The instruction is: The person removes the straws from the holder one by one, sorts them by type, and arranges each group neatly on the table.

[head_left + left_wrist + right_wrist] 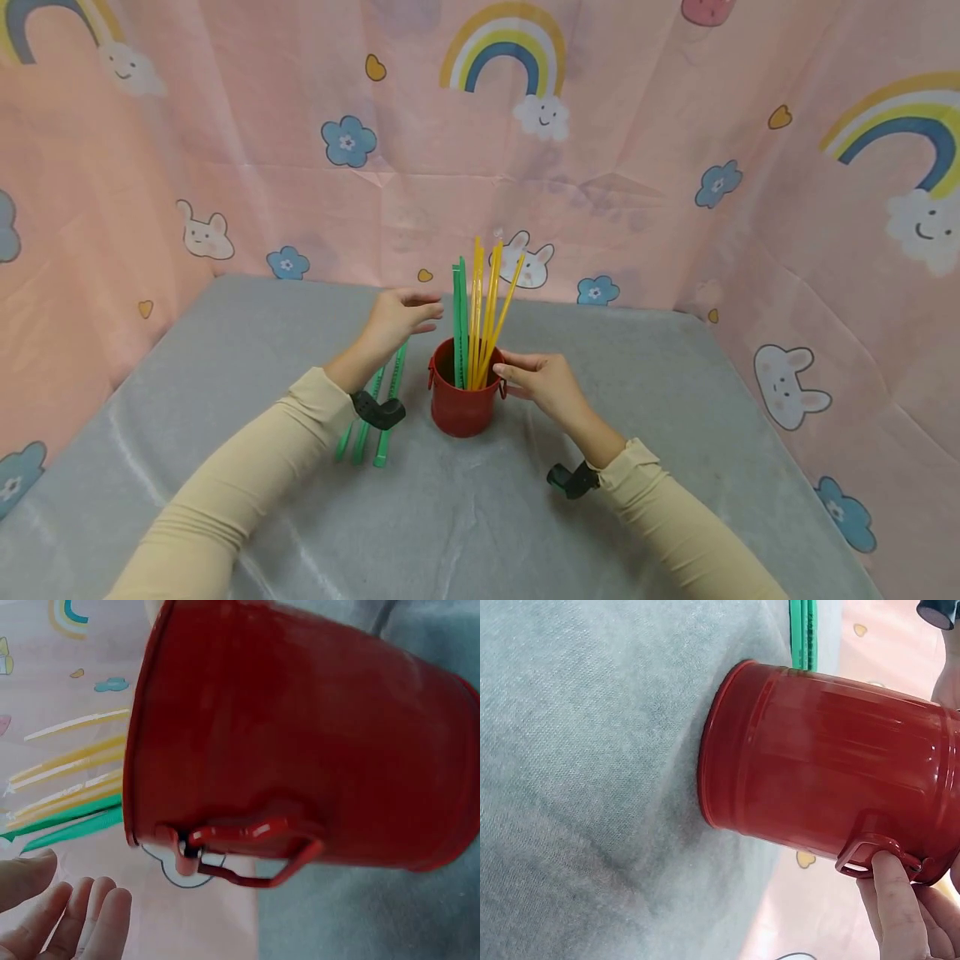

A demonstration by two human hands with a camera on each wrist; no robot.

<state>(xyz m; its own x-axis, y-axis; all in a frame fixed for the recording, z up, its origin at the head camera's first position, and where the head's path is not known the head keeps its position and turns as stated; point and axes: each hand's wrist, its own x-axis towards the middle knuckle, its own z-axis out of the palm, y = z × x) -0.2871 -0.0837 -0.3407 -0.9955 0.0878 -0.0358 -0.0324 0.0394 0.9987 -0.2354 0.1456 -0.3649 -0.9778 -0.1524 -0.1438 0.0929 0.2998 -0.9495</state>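
Hanging behind bucket (463, 412), pink cloth (442, 200)

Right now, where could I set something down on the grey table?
On the grey table, there's bare room right of the right hand, toward the backdrop, and between the two sleeves in front of the red bucket. It's crowded left of the bucket: loose green sticks lie there, with the left hand close by.

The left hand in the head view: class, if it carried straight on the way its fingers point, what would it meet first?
Most likely the upright green sticks in the red bucket, though depth is hard to judge from this view.
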